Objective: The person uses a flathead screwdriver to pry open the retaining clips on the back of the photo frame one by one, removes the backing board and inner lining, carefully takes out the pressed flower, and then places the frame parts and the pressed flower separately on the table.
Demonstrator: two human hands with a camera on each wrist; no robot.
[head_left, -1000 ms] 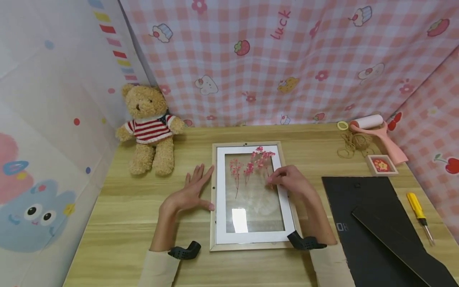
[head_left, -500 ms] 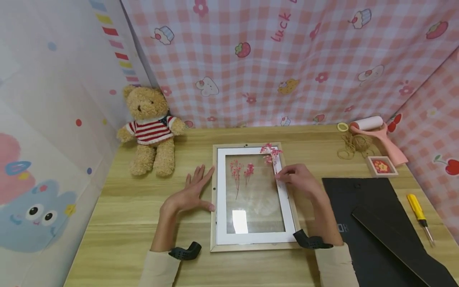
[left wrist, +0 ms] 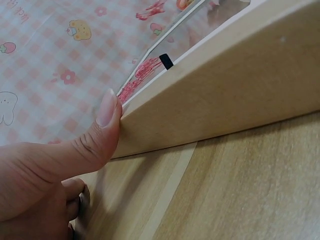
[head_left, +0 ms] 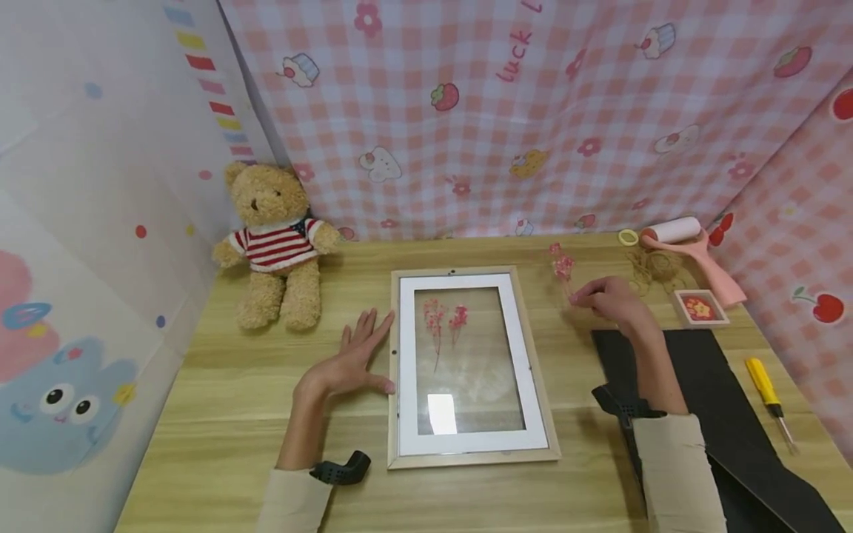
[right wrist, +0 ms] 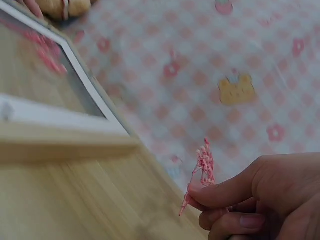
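Head view: the right hand (head_left: 609, 300), right of centre in the frame, pinches a pink sprig (head_left: 562, 265) by its stem between thumb and forefinger; the blossoms stand just above and left of the fingertips, over the table (head_left: 220, 414) and to the right of the frame (head_left: 466, 369). In the right wrist view the sprig (right wrist: 202, 167) rises from the curled fingers (right wrist: 225, 195) at lower right. The left hand (head_left: 349, 363) lies flat with fingers straight, its thumb (left wrist: 95, 137) pressed against the frame's left wooden edge. Two more sprigs (head_left: 445, 322) lie on the glass.
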